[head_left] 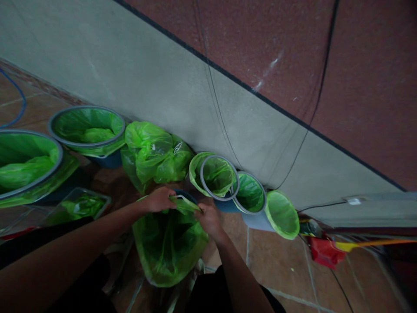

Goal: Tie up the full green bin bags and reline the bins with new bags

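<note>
A translucent green trash bag [172,256] hangs open in front of me, between my legs. My left hand [160,199] is closed on its far edge, where a white drawstring shows. Also closed on that edge, a little to the right, is my right hand [210,218]. The stretch of edge between them is pulled taut. Behind it, part of a blue bin [185,194] shows; whether the bag touches that bin I cannot tell. Just beyond my left hand, tied green bags [151,152] lean against the wall.
Along the wall stand lined bins: a large one [112,157] at left, another [61,158] nearer, and several smaller ones [263,191] at right. A clear tub [106,202] holds green bags. A red dustpan [325,253] lies at right. Cables [321,93] hang down the wall.
</note>
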The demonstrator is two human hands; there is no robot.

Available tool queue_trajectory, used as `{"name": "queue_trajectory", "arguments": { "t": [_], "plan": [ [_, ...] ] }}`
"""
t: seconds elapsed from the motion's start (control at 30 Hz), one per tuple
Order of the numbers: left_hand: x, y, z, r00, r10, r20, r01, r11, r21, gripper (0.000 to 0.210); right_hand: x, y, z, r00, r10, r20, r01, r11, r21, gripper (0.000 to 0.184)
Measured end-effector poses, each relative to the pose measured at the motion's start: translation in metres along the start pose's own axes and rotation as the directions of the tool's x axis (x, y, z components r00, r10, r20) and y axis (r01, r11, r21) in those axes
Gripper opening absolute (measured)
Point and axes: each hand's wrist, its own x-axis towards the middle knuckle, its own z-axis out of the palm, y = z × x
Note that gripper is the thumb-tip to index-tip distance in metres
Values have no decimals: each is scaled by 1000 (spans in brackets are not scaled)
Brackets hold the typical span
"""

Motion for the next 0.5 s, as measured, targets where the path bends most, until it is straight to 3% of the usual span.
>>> {"name": "queue_trajectory", "arguments": {
  "t": [0.1, 0.23, 0.5],
  "plan": [
    [2, -6, -8, 998, 4, -64, 0, 998, 55, 35, 1, 7, -4, 999, 12, -32, -14, 998, -69, 14],
    [4, -12, -18, 994, -32, -103, 44, 993, 114, 30, 2, 12, -2, 999, 24, -22, -24, 999, -25, 3],
    [7, -6, -12, 979, -121, -161, 151, 970, 188, 27, 20, 17, 14, 987, 49, -154, -24, 987, 157, 32]
  ]
}}
